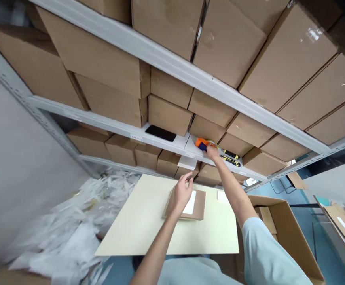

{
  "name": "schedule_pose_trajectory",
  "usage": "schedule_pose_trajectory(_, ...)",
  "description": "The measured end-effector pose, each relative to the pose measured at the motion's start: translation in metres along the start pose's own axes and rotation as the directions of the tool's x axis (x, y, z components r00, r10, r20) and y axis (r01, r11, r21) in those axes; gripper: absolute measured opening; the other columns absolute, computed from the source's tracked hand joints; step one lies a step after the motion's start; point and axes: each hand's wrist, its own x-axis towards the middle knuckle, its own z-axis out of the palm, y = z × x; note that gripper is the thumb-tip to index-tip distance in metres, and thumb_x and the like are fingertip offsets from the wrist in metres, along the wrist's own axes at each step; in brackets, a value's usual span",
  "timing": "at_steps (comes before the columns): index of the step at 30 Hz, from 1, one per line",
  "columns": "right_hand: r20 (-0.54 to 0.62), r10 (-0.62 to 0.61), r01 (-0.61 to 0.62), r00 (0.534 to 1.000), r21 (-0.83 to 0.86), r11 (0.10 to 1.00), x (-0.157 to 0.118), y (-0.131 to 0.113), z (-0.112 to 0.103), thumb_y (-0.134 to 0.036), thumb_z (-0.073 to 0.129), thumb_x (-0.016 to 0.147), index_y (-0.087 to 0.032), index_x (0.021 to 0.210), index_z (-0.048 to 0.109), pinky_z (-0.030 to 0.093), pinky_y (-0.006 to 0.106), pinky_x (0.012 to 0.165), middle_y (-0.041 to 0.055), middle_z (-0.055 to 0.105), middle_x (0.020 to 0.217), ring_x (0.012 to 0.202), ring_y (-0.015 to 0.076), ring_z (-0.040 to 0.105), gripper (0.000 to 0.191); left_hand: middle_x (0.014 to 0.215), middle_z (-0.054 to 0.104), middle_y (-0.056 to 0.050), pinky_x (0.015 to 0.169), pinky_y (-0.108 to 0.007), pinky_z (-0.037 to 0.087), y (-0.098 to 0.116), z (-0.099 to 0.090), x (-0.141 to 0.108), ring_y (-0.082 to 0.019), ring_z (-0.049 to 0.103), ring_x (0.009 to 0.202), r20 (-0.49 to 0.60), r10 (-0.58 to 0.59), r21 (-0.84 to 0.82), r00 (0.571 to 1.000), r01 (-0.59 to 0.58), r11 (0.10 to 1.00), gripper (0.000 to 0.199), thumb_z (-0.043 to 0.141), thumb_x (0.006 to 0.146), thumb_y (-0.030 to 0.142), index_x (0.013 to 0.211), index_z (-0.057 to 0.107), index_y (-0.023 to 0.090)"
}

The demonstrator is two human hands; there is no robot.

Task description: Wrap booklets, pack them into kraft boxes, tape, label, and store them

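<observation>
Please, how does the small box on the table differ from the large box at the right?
The small box looks closed, while the large box is open, with more cardboard inside. The small box has a white label; the large box shows none. Both are brown cardboard.

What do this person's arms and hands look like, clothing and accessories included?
The left hand and right hand are bare, with no gloves, watch or bracelet visible. The right sleeve is short, loose and plain pale blue, matching the shirt. The left sleeve is out of view.
</observation>
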Motion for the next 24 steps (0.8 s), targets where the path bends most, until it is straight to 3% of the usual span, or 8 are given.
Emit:
schedule_pose_trajectory(3,0.033,-0.006,0.008,0.999,-0.062,0.998,-0.005,0.011,0.001,-0.025,0.066,0.104,0.004,0.154,0.047,0.049,0.058,0.120,0.0392,0.068,0.143,0.138,0.0466,0.068,0.061,0.130,0.080,-0.014,0.115,-0.048,0.061,0.007,0.034,-0.012,-0.030,0.077,0.123,-0.064,0.016,-0.035,0.998,-0.018,0.999,0.031,0.061,0.101,0.032,0.125,0.076,0.020)
schedule_pose_trajectory(6,-0.031,-0.104,0.106,0.994,0.060,0.993,-0.028,0.032,0.010,-0.036,0.063,0.109,-0.001,0.156,0.045,0.049,0.061,0.120,0.0337,0.070,0.138,0.135,0.0461,0.068,0.062,0.131,0.079,-0.015,0.115,-0.046,0.061,0.007,0.065,-0.030,-0.028,0.077,0.121,-0.154,0.017,-0.060,0.988,-0.026,0.998,0.031,0.061,0.104,0.033,0.128,0.074,0.019)
schedule_pose_trajectory(8,-0.090,-0.184,0.202,0.979,0.271,0.941,-0.067,0.052,0.024,-0.050,0.065,0.108,-0.008,0.156,0.045,0.053,0.059,0.117,0.0266,0.074,0.129,0.128,0.0430,0.071,0.067,0.134,0.078,-0.014,0.114,-0.045,0.061,0.004,0.082,-0.049,-0.026,0.077,0.121,-0.222,0.012,-0.064,0.975,-0.027,0.998,0.032,0.062,0.106,0.036,0.131,0.073,0.019)
schedule_pose_trajectory(11,-0.068,-0.261,0.247,0.963,0.609,0.754,-0.156,0.091,0.055,-0.069,0.065,0.104,-0.018,0.150,0.052,0.056,0.052,0.115,0.0166,0.074,0.130,0.123,0.0346,0.071,0.070,0.131,0.077,-0.013,0.108,-0.040,0.064,-0.006,0.105,-0.095,-0.024,0.077,0.117,-0.302,0.027,-0.036,0.953,-0.040,0.999,0.033,0.063,0.107,0.040,0.130,0.073,0.020)
schedule_pose_trajectory(14,0.113,-0.259,0.056,0.959,0.822,0.567,-0.255,0.126,0.091,-0.074,0.065,0.101,-0.020,0.137,0.062,0.058,0.045,0.112,0.0121,0.074,0.127,0.118,0.0288,0.071,0.065,0.119,0.077,-0.011,0.098,-0.035,0.067,-0.024,0.124,-0.154,-0.020,0.077,0.105,-0.306,0.024,0.043,0.952,-0.011,0.999,0.028,0.066,0.107,0.042,0.120,0.077,0.020)
schedule_pose_trajectory(17,0.273,-0.207,-0.147,0.940,0.867,0.477,-0.330,0.151,0.124,-0.074,0.068,0.098,-0.021,0.133,0.064,0.058,0.043,0.112,0.0110,0.075,0.127,0.117,0.0272,0.071,0.064,0.114,0.075,-0.009,0.094,-0.034,0.067,-0.045,0.136,-0.216,-0.020,0.076,0.103,-0.287,-0.065,0.110,0.956,0.101,0.989,0.028,0.066,0.107,0.043,0.118,0.079,0.021)
schedule_pose_trajectory(20,0.369,-0.183,-0.258,0.911,0.857,0.446,-0.376,0.168,0.148,-0.074,0.067,0.099,-0.020,0.131,0.064,0.059,0.042,0.111,0.0109,0.075,0.127,0.117,0.0266,0.072,0.062,0.114,0.074,-0.009,0.094,-0.035,0.068,-0.062,0.142,-0.266,-0.021,0.075,0.107,-0.288,-0.184,0.124,0.940,0.227,0.966,0.029,0.065,0.107,0.043,0.120,0.080,0.022)
schedule_pose_trajectory(24,0.442,-0.195,-0.306,0.876,0.820,0.484,-0.405,0.186,0.164,-0.075,0.066,0.098,-0.019,0.123,0.067,0.061,0.042,0.106,0.0104,0.078,0.118,0.110,0.0266,0.073,0.061,0.111,0.075,-0.008,0.094,-0.035,0.068,-0.079,0.142,-0.300,-0.020,0.076,0.100,-0.220,-0.310,0.075,0.925,0.333,0.940,0.030,0.065,0.105,0.043,0.119,0.080,0.021)
